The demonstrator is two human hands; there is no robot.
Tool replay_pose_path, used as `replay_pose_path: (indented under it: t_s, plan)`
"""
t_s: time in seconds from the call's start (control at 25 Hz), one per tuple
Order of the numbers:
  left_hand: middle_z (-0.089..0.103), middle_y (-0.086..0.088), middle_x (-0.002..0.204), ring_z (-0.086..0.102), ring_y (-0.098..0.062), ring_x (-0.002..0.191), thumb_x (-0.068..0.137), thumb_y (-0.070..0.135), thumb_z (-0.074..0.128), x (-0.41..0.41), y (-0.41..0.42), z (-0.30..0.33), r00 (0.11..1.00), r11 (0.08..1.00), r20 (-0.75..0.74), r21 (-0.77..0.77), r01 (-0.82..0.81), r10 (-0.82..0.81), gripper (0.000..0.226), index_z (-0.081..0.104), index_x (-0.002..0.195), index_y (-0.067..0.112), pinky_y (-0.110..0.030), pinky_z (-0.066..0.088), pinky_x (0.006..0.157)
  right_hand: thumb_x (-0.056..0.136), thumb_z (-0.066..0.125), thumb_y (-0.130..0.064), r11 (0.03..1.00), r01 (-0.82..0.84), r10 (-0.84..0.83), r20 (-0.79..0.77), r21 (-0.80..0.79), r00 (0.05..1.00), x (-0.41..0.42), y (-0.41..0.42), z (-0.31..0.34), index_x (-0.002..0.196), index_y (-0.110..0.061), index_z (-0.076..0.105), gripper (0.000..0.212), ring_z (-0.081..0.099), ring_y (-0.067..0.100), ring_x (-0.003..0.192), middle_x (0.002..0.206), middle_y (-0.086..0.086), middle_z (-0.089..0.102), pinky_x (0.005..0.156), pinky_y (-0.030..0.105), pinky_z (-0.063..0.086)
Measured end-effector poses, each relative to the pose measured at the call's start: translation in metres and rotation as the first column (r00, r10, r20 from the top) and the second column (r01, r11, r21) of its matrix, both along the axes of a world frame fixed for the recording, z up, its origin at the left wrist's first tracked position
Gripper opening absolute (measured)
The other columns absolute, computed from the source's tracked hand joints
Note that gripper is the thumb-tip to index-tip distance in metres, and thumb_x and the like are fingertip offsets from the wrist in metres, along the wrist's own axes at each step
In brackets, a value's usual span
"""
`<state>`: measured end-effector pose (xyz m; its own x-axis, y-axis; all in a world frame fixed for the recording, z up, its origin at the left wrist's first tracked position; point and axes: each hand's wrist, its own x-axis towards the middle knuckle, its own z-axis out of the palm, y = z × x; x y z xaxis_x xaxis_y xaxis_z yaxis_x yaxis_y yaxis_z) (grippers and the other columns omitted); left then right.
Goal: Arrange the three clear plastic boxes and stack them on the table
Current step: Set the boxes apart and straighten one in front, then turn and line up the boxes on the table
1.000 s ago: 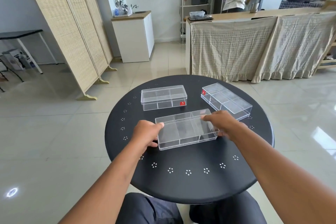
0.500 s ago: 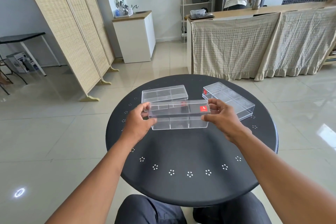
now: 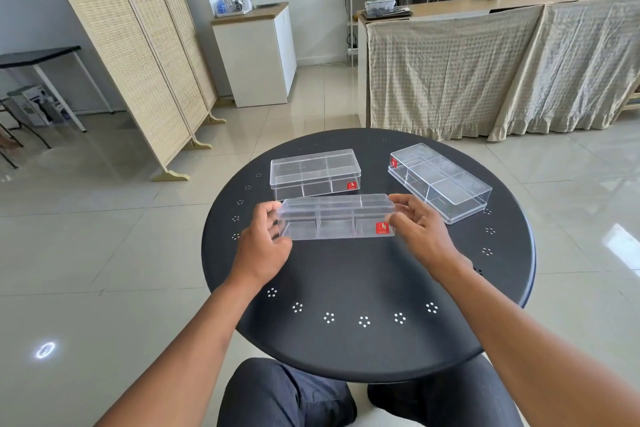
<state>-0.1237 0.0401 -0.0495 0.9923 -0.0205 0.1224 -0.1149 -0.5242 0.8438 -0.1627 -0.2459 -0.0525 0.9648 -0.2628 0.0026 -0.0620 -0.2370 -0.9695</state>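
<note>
Overhead, both hands (image 3: 341, 239) clamped on a clear box (image 3: 336, 217) above round black table (image 3: 346, 288), tiled floor (image 3: 104, 236).

Both forearms bare to frame edge — no sleeves, watch or rings visible. Left hand (image 3: 264, 247), right hand (image 3: 420, 231) ungloved. Dark navy trousers (image 3: 287, 395) — fabric creased over knees at bottom.

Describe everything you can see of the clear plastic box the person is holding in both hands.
The held clear plastic box is a long, shallow, see-through rectangle with a closed lid and inner dividers forming three compartments, which look empty. A small red label sits at its front right corner. It is tipped so its front face shows, and appears raised above the round black table. The left hand grips its left end, the right hand its right end. It hangs just in front of another box.
</note>
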Motion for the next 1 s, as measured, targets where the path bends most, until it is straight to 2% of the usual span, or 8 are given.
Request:
replay_pose_path:
  t_s: [0.12, 0.28, 0.44, 0.56, 0.72, 0.84, 0.92, 1.0]
  plan:
    - [0.066, -0.007, 0.142, 0.067, -0.02, 0.127, 0.084, 0.003, 0.058, -0.007, -0.002, -0.007, 0.999, 1.0, -0.046, -0.001, 0.003, -0.003, 0.05, 0.055, 0.131, 0.021, -0.025, 0.049, 0.1, 0.101, 0.064, -0.036, 0.999, 0.03, -0.03, 0.006, -0.032, 1.0, -0.003, 0.002, -0.01, 0.123, -0.027, 0.079, 0.029, 0.081, 0.009, 0.1, 0.102, -0.016, 0.086, 0.099, 0.038, 0.063]
    - [0.064, -0.007, 0.145, 0.063, -0.022, 0.133, 0.086, 0.004, 0.058, -0.012, -0.008, -0.004, 0.997, 1.0, -0.069, 0.012, -0.021, 0.022, 0.048, 0.06, 0.132, 0.018, -0.026, 0.044, 0.104, 0.103, 0.066, -0.022, 0.999, 0.002, -0.003, -0.033, -0.043, 0.999, -0.003, 0.001, -0.014, 0.135, -0.02, 0.075, 0.033, 0.077, 0.011, 0.116, 0.121, -0.008, 0.082, 0.11, 0.042, 0.058]
    - [0.053, -0.008, 0.156, 0.05, -0.025, 0.141, 0.089, 0.016, 0.065, -0.014, -0.034, 0.016, 0.985, 0.978, 0.152, 0.177, -0.107, 0.081, 0.035, 0.068, 0.124, 0.016, -0.027, 0.031, 0.111, 0.099, 0.069, -0.029, 0.963, 0.167, -0.171, 0.003, -0.212, 0.985, 0.008, -0.025, 0.015, 0.133, -0.025, 0.073, 0.035, 0.07, 0.018, 0.121, 0.134, 0.0, 0.077, 0.102, 0.027, 0.047]
    - [0.071, -0.007, 0.133, 0.062, -0.024, 0.127, 0.091, 0.014, 0.065, -0.008, -0.076, 0.038, 0.96, 0.99, 0.278, 0.129, -0.054, 0.016, 0.028, 0.073, 0.117, 0.01, -0.024, 0.038, 0.107, 0.1, 0.064, -0.028, 0.872, 0.301, -0.322, 0.01, -0.387, 0.947, 0.019, -0.068, 0.036, 0.138, -0.02, 0.071, 0.039, 0.059, 0.034, 0.138, 0.143, 0.009, 0.071, 0.113, 0.037, 0.041]
    - [0.079, -0.001, 0.098, 0.072, -0.015, 0.093, 0.09, 0.02, 0.066, 0.002, -0.153, 0.056, 0.994, 0.997, 0.077, -0.009, 0.081, -0.08, 0.02, 0.079, 0.104, 0.015, -0.028, 0.054, 0.089, 0.098, 0.065, -0.027, 0.803, 0.272, -0.359, -0.067, -0.53, 0.931, 0.032, -0.113, 0.045, 0.144, -0.012, 0.065, 0.048, 0.051, 0.037, 0.146, 0.149, 0.015, 0.066, 0.119, 0.04, 0.038]
    - [0.05, 0.003, 0.057, 0.044, -0.019, 0.058, 0.085, 0.02, 0.062, 0.007, -0.21, 0.053, 0.977, 0.982, -0.117, -0.079, 0.17, -0.179, 0.024, 0.056, 0.061, 0.022, -0.032, 0.039, 0.058, 0.096, 0.068, -0.031, 0.83, 0.189, -0.316, -0.163, -0.525, 0.935, 0.034, -0.131, 0.043, 0.149, -0.011, 0.061, 0.057, 0.054, 0.036, 0.145, 0.15, 0.016, 0.066, 0.117, 0.04, 0.041]
    - [0.043, -0.006, 0.059, 0.037, -0.025, 0.059, 0.084, 0.02, 0.061, 0.006, -0.239, 0.048, 0.948, 0.978, -0.244, -0.098, 0.186, -0.205, 0.022, 0.055, 0.063, 0.018, -0.033, 0.032, 0.057, 0.093, 0.07, -0.028, 0.837, 0.168, -0.301, -0.182, -0.521, 0.936, 0.031, -0.136, 0.036, 0.14, -0.011, 0.069, 0.049, 0.061, 0.038, 0.136, 0.139, 0.017, 0.073, 0.111, 0.04, 0.047]
    - [0.058, -0.027, 0.07, 0.054, -0.042, 0.066, 0.085, 0.022, 0.061, 0.006, -0.259, 0.042, 0.925, 0.983, -0.332, -0.076, 0.17, -0.186, 0.019, 0.069, 0.079, 0.006, -0.036, 0.039, 0.06, 0.089, 0.069, -0.025, 0.813, 0.194, -0.324, -0.149, -0.548, 0.934, 0.028, -0.138, 0.03, 0.119, -0.011, 0.076, 0.034, 0.066, 0.04, 0.122, 0.116, 0.017, 0.079, 0.1, 0.041, 0.053]
